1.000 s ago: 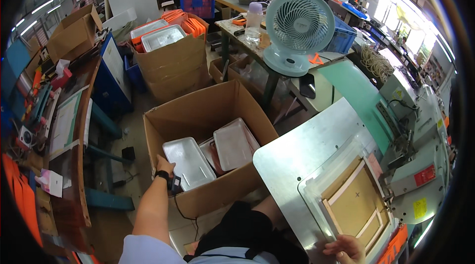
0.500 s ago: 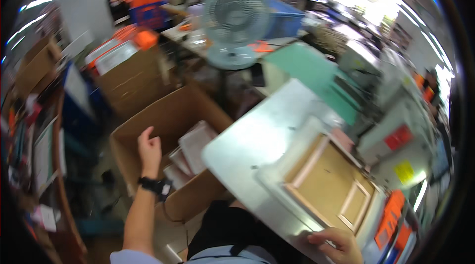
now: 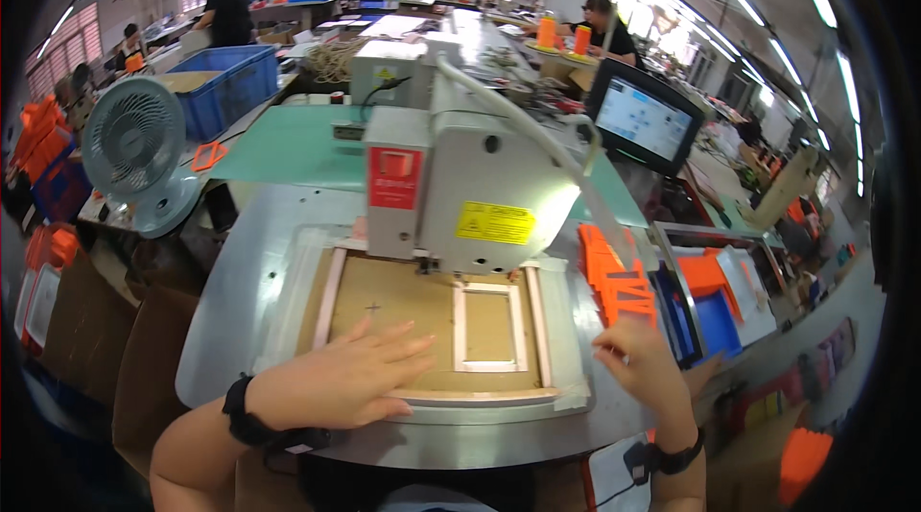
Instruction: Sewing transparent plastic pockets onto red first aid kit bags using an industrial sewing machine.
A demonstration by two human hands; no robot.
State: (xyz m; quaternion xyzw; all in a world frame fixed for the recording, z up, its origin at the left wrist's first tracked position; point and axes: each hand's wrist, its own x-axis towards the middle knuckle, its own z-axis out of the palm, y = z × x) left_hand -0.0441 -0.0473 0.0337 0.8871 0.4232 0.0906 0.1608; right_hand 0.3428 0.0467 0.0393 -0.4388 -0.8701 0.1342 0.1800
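Observation:
My left hand [image 3: 350,378] is open over the front left of a tan board [image 3: 393,286], palm down and fingers spread. Pale strips edge the board, and a smaller pale rectangular frame [image 3: 460,330] lies on its right part. Over the board's back edge stands the grey head of a sewing machine [image 3: 499,176]. To the right, my right hand [image 3: 638,363] is closed, its fingers curled just in front of orange cut pieces [image 3: 614,267]. Whether anything is in those fingers is hidden. Both wrists carry black bands.
A metal table [image 3: 230,291] surrounds the board. At right are a screen [image 3: 645,119] and a tray [image 3: 662,243] with blue and orange pieces. A fan [image 3: 134,138], a blue crate [image 3: 225,95] and cardboard boxes [image 3: 153,368] stand at left. Other people are farther back.
The view has swung right, from the cardboard box to the machine. My left hand has come from over the box to the board. My right hand has moved from the table's front edge to the orange pieces.

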